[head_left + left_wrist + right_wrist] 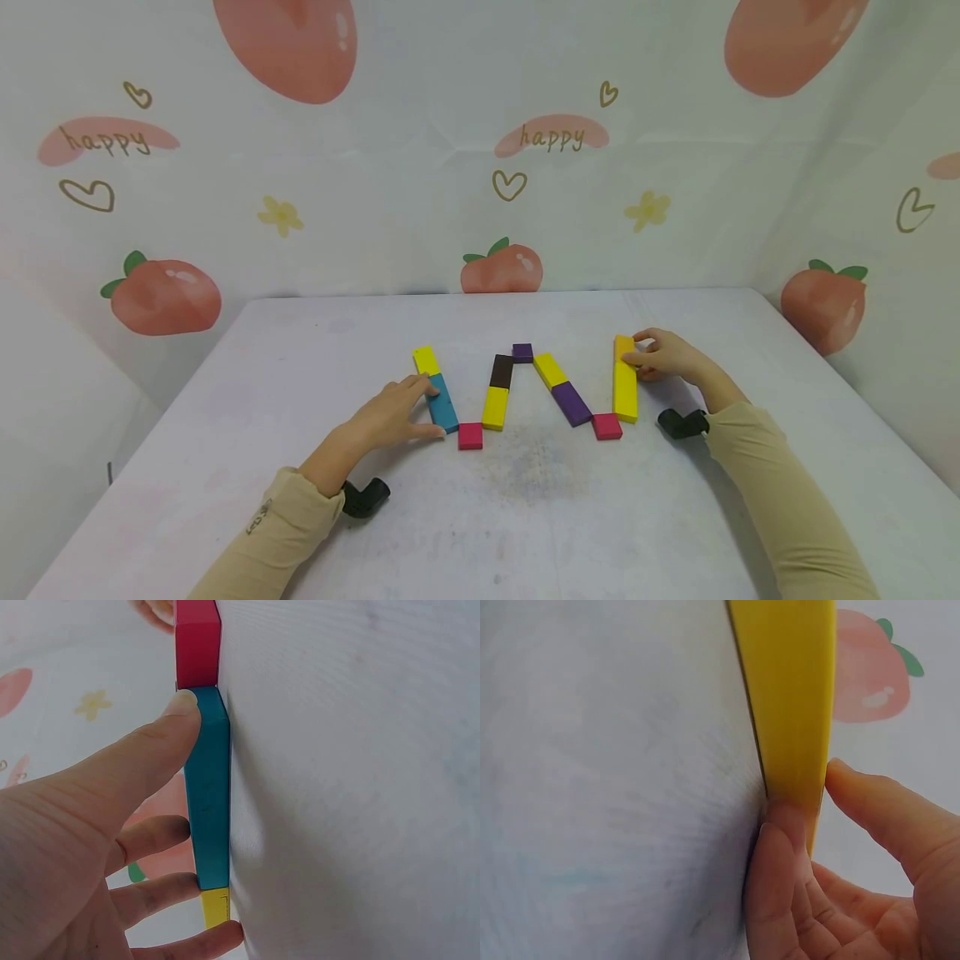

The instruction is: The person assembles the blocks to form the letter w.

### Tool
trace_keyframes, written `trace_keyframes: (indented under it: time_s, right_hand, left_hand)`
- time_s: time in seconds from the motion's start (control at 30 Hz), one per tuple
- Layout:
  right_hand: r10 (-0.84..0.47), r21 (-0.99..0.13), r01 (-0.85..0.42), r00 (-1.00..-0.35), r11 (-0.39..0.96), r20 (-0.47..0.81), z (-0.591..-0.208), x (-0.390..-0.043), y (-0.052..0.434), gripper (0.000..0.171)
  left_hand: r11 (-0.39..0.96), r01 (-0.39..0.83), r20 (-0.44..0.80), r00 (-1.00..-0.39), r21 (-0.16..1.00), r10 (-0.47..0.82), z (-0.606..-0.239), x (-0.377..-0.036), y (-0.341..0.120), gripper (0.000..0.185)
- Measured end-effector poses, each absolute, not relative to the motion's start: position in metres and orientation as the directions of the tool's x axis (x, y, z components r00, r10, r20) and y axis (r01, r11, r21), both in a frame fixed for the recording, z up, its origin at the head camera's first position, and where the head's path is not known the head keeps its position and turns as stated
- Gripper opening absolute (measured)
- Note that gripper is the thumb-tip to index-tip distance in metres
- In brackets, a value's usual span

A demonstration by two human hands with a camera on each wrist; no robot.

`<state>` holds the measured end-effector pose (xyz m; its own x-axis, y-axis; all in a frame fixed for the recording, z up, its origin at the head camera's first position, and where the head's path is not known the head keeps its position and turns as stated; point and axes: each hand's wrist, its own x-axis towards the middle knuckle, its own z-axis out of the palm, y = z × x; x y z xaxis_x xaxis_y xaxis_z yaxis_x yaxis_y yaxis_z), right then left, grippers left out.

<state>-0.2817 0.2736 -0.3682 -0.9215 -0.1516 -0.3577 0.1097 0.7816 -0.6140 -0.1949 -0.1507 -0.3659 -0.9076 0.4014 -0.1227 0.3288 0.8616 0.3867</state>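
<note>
1. We were laying flat coloured blocks in a zigzag line on the white counter [525,500], and the step in hand looked to us like squaring up its two outer legs.
2. Our left hand [390,417] lay at the line's 9 o'clock end. Its grip was relaxed and wide, with straight fingers: the thumb pressed the near end of the teal block [442,402] and the other fingertips touched its far side, nothing clasped.
3. The teal block lay between the small yellow block [425,360] at 11 o'clock of it and the pink block [470,435] at 5 o'clock of it.
4. Our right hand [663,357] was at the line's 3 o'clock end. Its grip was closed in a pinch, thumb and curled fingers on the far end of the long yellow block [625,392], where an orange block [623,346] met it.
5. The long yellow block ran towards 6 o'clock, touching a second pink block [606,426].
6. We judged the next move called for small sideways nudges, kept gentle so the touching neighbours would not slide apart.
</note>
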Motion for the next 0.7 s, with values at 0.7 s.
trace_keyframes:
  time_s: [0.7]
  right_hand:
    - [-0.150, -0.602, 0.101, -0.924, 0.792, -0.352, -0.3661, -0.2801, 0.2713, 0.070]
  left_hand:
    - [0.859, 0.331, -0.119, -0.907, 0.390, 0.403, -0.3663, -0.1948, -0.1508, 0.056]
